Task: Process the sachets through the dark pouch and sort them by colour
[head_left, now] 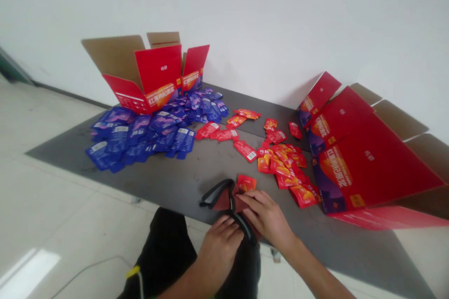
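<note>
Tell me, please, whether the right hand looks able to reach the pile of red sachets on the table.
Probably yes: the right hand sits close beside the red sachets, with nothing visible between them, though its fingers rest on a dark red, black-edged cloth item.

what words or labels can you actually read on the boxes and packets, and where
"红枣枸杞原浆" (last characters uncertain): on the side panel of the open red carton.
Large Chinese characters on the flattened red carton: too slanted to read reliably.
Blue sachets and red sachets: print too small to read.
</note>
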Available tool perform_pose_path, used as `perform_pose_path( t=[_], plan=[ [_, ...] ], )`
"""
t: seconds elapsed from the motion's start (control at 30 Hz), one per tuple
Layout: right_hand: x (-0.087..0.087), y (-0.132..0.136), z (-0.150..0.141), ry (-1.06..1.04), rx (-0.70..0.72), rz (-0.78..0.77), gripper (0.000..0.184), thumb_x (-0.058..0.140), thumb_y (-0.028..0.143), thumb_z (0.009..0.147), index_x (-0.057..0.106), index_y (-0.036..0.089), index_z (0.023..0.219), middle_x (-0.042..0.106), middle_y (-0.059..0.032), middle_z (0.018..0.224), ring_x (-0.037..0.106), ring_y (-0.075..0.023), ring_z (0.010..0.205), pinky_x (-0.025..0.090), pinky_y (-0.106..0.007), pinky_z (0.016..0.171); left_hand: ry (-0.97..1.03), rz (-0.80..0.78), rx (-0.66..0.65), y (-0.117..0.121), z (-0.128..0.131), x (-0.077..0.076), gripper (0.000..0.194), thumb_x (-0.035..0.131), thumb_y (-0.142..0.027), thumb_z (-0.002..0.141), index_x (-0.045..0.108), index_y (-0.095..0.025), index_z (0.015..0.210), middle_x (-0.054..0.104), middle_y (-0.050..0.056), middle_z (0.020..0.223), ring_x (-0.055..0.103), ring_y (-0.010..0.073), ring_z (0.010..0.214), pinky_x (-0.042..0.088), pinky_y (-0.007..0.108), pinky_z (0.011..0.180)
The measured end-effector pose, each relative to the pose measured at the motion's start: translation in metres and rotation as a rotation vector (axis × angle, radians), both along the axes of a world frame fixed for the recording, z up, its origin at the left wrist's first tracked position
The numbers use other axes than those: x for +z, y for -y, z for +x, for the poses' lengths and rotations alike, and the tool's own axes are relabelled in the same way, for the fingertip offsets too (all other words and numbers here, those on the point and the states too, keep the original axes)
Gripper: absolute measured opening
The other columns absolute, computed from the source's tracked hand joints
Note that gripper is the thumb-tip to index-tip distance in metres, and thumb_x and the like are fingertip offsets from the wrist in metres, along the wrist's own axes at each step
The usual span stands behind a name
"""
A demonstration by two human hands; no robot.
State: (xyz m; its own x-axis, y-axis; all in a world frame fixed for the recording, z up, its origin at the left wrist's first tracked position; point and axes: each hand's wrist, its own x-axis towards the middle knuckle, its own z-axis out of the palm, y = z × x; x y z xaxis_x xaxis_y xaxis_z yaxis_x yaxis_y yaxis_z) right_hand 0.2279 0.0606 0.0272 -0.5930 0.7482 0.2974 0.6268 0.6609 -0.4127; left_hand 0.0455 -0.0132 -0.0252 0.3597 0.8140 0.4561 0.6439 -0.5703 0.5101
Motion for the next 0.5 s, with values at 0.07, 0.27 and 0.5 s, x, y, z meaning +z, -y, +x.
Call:
perform_pose_path(
  t=[0.07,0.27,0.5],
  plan=[
    [-0.007,-0.021,-0.001,-0.028,-0.042,0.042,0.032,0.055,0.026,0.101,0.063,0.029,0.132,0.068,-0.0072,0.118,0.064,-0.0229,0.106,0.058,-0.040,0.092,-0.021,0.040,-0.018,-0.001,-0.002,-0.001,0.036,0.044,-0.006,0.098,0.069,-0.021,0.118,0.076,0.004,0.119,0.068,0.0210,0.117,0.051,0.041,0.107],
    [-0.006,-0.086,0.003,0.020,-0.156,0.177,0.029,0.054,0.028,0.101,0.067,0.025,0.128,0.069,-0.0095,0.114,0.065,-0.0267,0.105,0.058,-0.046,0.091,-0.094,0.110,-0.040,-0.002,-0.006,-0.005,0.037,0.045,-0.009,0.099,0.064,-0.022,0.128,0.070,0.001,0.133,0.064,0.0192,0.125,0.052,0.039,0.106],
    [0.007,-0.037,0.041,-0.226,-0.386,0.311,0.037,0.055,0.028,0.100,0.061,0.027,0.136,0.066,-0.0106,0.123,0.063,-0.0272,0.113,0.055,-0.046,0.098,0.020,-0.005,0.001,-0.022,-0.001,0.021,0.012,0.058,-0.024,0.100,0.070,-0.027,0.102,0.078,-0.002,0.100,0.072,0.0192,0.096,0.050,0.037,0.093]
  ],
)
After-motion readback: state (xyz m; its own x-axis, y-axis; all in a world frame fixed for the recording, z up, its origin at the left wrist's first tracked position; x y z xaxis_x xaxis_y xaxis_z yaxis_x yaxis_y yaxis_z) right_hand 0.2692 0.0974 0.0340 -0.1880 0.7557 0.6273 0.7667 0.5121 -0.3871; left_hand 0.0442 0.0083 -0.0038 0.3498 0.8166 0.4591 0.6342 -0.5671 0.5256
